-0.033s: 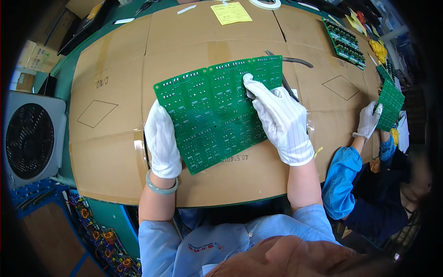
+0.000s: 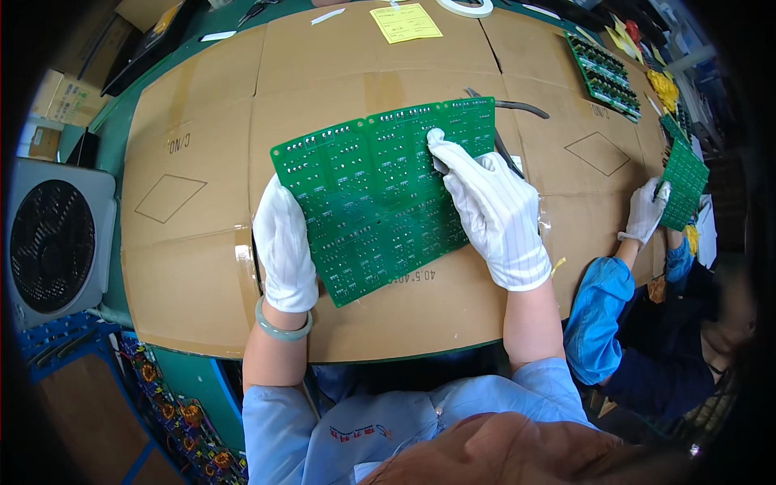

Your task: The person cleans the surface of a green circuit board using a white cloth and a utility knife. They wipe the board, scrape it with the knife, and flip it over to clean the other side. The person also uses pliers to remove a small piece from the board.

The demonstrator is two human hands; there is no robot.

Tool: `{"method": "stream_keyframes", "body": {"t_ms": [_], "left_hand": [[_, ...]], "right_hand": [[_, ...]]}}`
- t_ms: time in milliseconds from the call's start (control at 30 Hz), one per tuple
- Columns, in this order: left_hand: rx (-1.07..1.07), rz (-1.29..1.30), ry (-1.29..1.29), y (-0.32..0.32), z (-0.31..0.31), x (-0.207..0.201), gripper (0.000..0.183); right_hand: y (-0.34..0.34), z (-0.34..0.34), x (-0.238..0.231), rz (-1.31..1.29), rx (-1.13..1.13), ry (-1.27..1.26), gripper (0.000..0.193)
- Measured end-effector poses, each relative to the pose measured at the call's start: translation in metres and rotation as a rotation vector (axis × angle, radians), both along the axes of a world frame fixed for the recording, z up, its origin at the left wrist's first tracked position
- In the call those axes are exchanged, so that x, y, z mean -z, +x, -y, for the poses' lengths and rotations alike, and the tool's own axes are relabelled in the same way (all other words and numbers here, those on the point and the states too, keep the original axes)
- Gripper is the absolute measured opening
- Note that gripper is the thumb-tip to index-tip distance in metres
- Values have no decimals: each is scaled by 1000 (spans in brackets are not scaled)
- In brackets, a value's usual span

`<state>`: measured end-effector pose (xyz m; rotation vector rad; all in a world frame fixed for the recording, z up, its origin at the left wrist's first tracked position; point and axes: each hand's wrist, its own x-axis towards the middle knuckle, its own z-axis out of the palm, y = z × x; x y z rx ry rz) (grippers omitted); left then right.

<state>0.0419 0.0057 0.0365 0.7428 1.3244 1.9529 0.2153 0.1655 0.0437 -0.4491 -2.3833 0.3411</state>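
A green circuit board (image 2: 380,198) is held up tilted above the cardboard, its face of solder joints and pins toward me. At its left edge my left hand (image 2: 284,242), in a white glove, grips it; the fingers behind the board are hidden. My right hand (image 2: 491,212), in a white striped glove, lies over the board's right part. Its index fingertip touches the face near the upper edge, and the other fingers are curled in. Whether anything small is inside them is hidden.
Flattened cardboard (image 2: 186,283) covers the table. Behind the board lies a dark cable (image 2: 524,107). A yellow paper slip (image 2: 406,23) and a tape roll (image 2: 465,6) lie at the back. On the right, a co-worker's gloved hand (image 2: 645,212) holds another green board (image 2: 685,184). A fan (image 2: 52,242) stands left.
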Motion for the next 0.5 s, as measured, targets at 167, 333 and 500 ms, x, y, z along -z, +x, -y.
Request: {"method": "stream_keyframes", "body": {"t_ms": [167,333,500], "left_hand": [[-20,-109,12,-2,2,2,47],[-25,-132,9,-3,3,4,46],[-74,-106,-66,-4,2,7,40]], "right_hand": [[3,0,-3,17,-2,56,36],[5,1,-3,64,2,103,42],[4,5,-6,65,-14,-72,38]]}}
